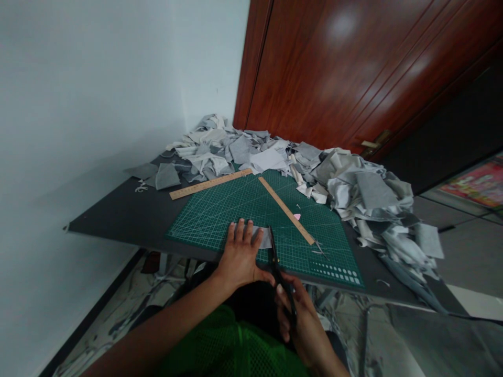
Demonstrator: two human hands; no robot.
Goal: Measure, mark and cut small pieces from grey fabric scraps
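Observation:
My left hand [242, 256] lies flat with its fingers spread over a small light grey piece of fabric [265, 239] on the green cutting mat [212, 214]. Wrapped round the handles of black scissors [277, 272] is my right hand [296, 309], just past the table's front edge. The scissors' blades point away from me over the mat, along the right edge of the fabric. My left thumb reaches close to the scissors; whether it touches them I cannot tell.
One wooden ruler [286, 210] lies slanted on the mat, another ruler [210, 184] at its back left. Thread snips [320, 248] rest by the first ruler's near end. Heaped fabric scraps [361, 183] line the back and right of the dark table [118, 214], before a wooden door [334, 68].

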